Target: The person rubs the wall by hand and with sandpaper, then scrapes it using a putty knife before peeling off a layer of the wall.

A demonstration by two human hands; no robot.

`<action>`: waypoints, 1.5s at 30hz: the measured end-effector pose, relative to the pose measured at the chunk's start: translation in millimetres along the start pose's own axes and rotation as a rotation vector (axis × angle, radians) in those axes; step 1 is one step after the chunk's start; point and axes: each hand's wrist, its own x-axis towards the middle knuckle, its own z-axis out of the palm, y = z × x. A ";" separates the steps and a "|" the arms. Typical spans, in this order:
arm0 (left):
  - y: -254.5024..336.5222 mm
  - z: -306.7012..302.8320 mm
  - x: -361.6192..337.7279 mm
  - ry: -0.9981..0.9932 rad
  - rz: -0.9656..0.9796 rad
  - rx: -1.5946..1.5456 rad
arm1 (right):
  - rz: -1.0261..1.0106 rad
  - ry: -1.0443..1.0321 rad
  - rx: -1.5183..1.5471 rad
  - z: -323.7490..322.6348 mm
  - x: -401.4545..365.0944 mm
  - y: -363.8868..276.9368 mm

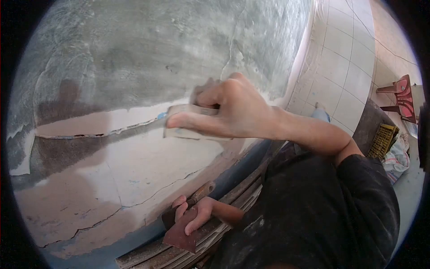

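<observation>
My right hand is closed around a flat pale piece, its thumb along the near face, against the wall. The fingers are blurred. A long crack with a raised paint edge runs along the wall to the left of this hand. Lower down, my left hand is closed on a reddish-brown flat sheet and a scraper with a wooden handle. The scraper's dark blade is partly hidden by the fingers.
Long wooden strips lie below the wall, near my left hand. A tiled floor runs along the right, with a foot on it. Farther right are a red chair, a yellow crate and a white sack.
</observation>
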 end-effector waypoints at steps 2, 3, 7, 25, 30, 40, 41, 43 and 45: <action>-4.3 -0.9 -0.9 -0.002 0.021 -0.026 | 0.013 0.017 0.026 2.2 -0.6 1.3; -7.0 1.3 -0.9 0.010 0.031 -0.039 | 0.048 0.031 0.049 1.4 -7.3 9.4; -4.1 -1.0 -1.9 -0.004 0.043 -0.019 | 0.142 0.011 0.013 -1.3 -17.6 18.7; -6.1 1.8 -0.8 0.024 0.056 -0.048 | 0.115 0.077 0.058 11.3 -25.2 22.1; 11.3 14.8 -3.2 0.110 -0.023 0.064 | 0.163 0.005 0.111 5.2 -17.2 3.6; -2.4 -0.6 -10.8 0.044 -0.011 -0.047 | 0.132 -0.021 0.150 7.8 0.0 -10.1; -1.9 1.4 -8.4 0.033 0.000 -0.060 | 0.183 -0.022 0.149 6.7 -3.2 -9.8; -6.1 5.5 -4.7 0.038 0.022 -0.086 | 0.260 -0.027 0.133 2.2 -13.6 -0.2; -7.7 6.7 -6.1 0.059 0.032 -0.098 | 0.319 -0.065 0.092 -0.8 -12.3 6.8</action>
